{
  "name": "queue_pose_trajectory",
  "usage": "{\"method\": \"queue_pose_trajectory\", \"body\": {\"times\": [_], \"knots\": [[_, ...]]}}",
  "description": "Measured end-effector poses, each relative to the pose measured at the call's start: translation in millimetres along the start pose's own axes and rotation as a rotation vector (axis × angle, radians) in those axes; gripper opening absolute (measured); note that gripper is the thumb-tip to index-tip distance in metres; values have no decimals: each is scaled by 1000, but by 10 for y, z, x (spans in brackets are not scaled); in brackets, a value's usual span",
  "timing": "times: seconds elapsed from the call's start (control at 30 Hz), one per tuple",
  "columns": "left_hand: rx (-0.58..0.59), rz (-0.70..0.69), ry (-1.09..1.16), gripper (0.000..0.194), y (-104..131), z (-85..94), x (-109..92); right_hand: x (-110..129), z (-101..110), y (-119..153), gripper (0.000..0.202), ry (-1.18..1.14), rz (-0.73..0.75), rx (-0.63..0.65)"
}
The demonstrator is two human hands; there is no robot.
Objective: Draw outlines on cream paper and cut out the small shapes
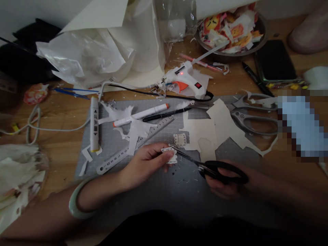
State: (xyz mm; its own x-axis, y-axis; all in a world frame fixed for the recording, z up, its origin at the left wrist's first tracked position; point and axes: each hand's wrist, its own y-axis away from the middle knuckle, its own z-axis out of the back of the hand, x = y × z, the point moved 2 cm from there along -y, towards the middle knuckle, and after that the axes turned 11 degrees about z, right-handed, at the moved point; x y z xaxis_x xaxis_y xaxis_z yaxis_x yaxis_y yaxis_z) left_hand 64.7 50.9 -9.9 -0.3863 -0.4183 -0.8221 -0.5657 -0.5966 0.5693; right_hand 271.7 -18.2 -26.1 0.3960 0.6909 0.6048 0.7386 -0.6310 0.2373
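Note:
Between the thumb and fingers of my left hand (146,162) is a small white paper piece (169,158) with a black scalloped outline. My right hand (228,181) is closed around the handles of black-handled scissors (200,164). Their blades point left and reach the upper right edge of the paper piece. A second outlined piece (180,140) lies on the grey cutting mat (153,201) just beyond my hands. Large cream paper offcuts (205,131) lie past the scissors.
A metal ruler (115,160), a black pen (166,114) and markers (94,126) lie on the mat. Behind are a white glue gun (189,80) with a lit red light, its cord and a metal bowl (230,53) of paper pieces. Grey scissors (243,118) lie right.

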Motion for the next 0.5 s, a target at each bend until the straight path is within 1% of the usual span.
{"method": "queue_pose_trajectory", "body": {"times": [0.3, 0.5], "knots": [[-2, 31, -29, 30, 8, 0, -13, 14, -10, -3, 51, 34, -38, -51], [1, 0, -34, 28, 0, 1, 1, 26, 0, 1, 48, 37, -46, -45]]}}
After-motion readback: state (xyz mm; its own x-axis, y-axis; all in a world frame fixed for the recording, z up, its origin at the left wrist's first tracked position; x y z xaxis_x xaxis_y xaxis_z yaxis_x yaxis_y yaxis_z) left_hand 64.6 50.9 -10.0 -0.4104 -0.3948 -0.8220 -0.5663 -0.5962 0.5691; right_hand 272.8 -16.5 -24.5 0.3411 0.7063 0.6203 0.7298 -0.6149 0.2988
